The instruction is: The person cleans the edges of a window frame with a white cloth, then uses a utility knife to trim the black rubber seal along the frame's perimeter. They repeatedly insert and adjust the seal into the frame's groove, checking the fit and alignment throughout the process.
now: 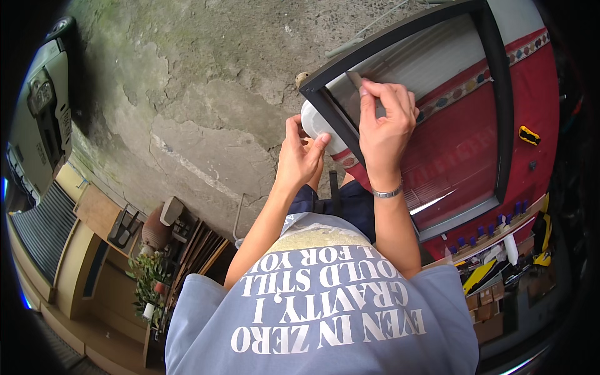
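In front of me lies a dark-framed glass panel (507,119), its near-left edge by my hands. My left hand (302,152) is closed around a white, round, flat piece (315,127) at the frame's left edge, thumb on top; I cannot tell whether it is a roll or a lid. My right hand (389,122) reaches over the glass, just inside the left bar. Its thumb and fingertips pinch a small, thin, grey-brown strip (354,79), whose end points at the frame's inner corner. The strip's exact kind is not clear.
Under the panel is a red tabletop (537,75) with a patterned band. A small yellow-and-black tool (529,135) lies right of the frame. Blue-handled tools (490,231) line a rack at lower right. Cracked concrete (187,94) spreads left, with a parked vehicle (40,119) and a plant (150,275).
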`<act>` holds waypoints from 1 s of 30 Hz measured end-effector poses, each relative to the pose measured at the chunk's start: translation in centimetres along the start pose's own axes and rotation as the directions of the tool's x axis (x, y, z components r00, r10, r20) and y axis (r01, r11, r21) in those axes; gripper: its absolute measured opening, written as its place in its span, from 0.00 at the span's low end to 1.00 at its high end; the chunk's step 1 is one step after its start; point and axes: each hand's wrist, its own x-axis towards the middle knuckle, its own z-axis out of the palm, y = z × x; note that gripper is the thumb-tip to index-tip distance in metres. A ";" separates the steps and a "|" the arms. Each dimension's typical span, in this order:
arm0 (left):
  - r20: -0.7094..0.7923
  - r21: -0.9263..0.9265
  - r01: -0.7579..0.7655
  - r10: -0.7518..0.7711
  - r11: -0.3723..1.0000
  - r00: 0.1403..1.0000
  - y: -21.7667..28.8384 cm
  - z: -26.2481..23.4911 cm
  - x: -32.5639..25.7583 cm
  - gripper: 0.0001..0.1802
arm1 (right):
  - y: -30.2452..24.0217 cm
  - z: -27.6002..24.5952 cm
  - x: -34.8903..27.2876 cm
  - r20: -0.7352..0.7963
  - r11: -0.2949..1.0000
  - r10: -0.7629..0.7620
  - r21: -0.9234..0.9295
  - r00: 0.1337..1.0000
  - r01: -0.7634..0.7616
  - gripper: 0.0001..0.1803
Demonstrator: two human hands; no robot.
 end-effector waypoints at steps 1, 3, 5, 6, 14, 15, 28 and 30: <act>0.000 -0.001 -0.004 0.004 1.000 1.000 -0.1 0.0 0.0 0.29 | 0.1 0.0 0.1 -0.009 1.000 0.012 0.002 1.000 -0.012 0.07; -0.005 -0.003 0.004 -0.004 1.000 1.000 -0.3 0.1 0.0 0.29 | -0.1 -0.1 0.0 0.024 1.000 0.018 0.003 1.000 -0.018 0.07; -0.002 -0.007 0.007 -0.007 1.000 1.000 -0.1 0.1 0.0 0.29 | -0.4 0.0 -0.2 0.038 1.000 0.027 -0.005 0.999 -0.027 0.07; 0.000 -0.007 0.008 -0.008 1.000 1.000 0.0 0.0 0.0 0.29 | -0.4 0.0 -0.3 0.045 0.999 0.031 -0.009 0.998 -0.031 0.07; 0.007 -0.001 0.026 -0.026 1.000 1.000 -0.1 -0.1 0.0 0.28 | -0.3 0.0 0.0 0.012 1.000 0.008 0.001 1.000 -0.008 0.06; 0.021 0.002 0.036 -0.036 0.999 0.999 -0.1 -0.1 0.0 0.28 | -0.2 -0.2 0.2 -0.007 1.000 0.024 0.004 1.000 -0.024 0.06; 0.025 -0.017 0.067 -0.067 0.998 0.997 0.2 -0.2 -0.2 0.28 | -1.0 0.5 -0.7 0.056 0.999 -0.002 0.041 0.998 -0.001 0.06; 0.014 -0.008 0.035 -0.035 0.999 0.999 0.2 0.0 -0.1 0.29 | -0.7 0.2 -0.4 0.032 0.999 0.024 0.035 0.999 -0.025 0.06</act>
